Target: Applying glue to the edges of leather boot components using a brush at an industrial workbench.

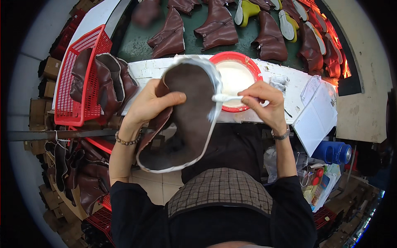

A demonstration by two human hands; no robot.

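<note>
brown boot upper (192, 103) gripped in the closed left hand (151, 103), white brush-like tool (225, 98) pinched in the right hand (268, 102) at the upper's pale rim (216, 80), red bowl (236, 56) of whitish liquid (235, 76) set behind, brown boots (217, 27) laid beyond

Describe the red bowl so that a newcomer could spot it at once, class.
Find the white ledge in front of the green surface bearing brown boots. On it, beside the right hand, sits the red bowl. It is round and holds creamy white liquid, while the red basket at the left is rectangular and slotted.
</note>
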